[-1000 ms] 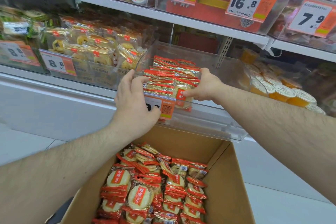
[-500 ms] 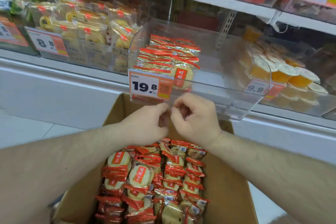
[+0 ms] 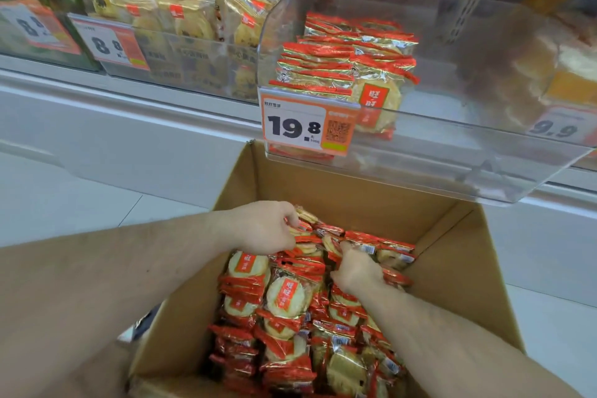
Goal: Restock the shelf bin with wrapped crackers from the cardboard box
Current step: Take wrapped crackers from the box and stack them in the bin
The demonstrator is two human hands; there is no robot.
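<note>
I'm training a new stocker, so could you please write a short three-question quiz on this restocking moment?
1. True or false: both hands are inside the cardboard box.
2. What price shows on the tag of the clear shelf bin?
3. The bin's crackers sit at its: A left side, B right side, C middle.

Key:
1. True: the left hand and right hand are on the wrapped crackers there.
2. 19.8
3. A
</note>
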